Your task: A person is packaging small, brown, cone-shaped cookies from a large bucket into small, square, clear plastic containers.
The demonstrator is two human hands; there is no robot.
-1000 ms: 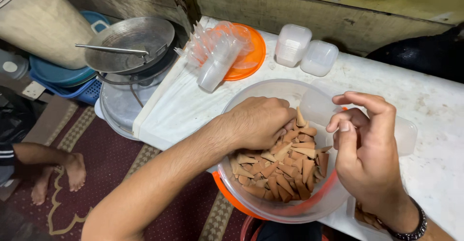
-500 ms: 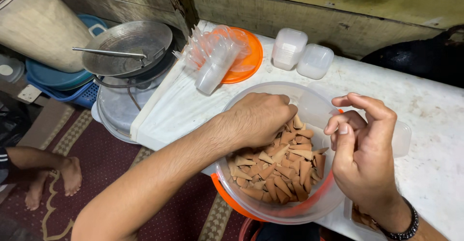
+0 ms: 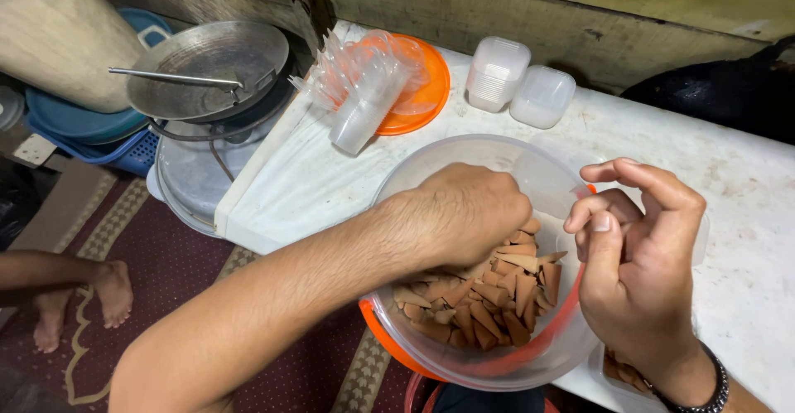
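While the left hand (image 3: 472,214) keeps digging, fingers curled closed among brown cone-shaped pieces (image 3: 489,297) in the clear plastic bowl (image 3: 464,173) at the white tabletop's (image 3: 306,181) near edge, the right hand (image 3: 638,256) has tightened its pinch beside the rim; whether that grip holds anything cannot be told.

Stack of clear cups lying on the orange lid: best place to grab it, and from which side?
Probably across the middle of the stack of clear cups, coming from above. It lies on its side on the orange lid, so its rounded walls face up with free room on both flanks. The flared rims at the far end give a poorer grip.
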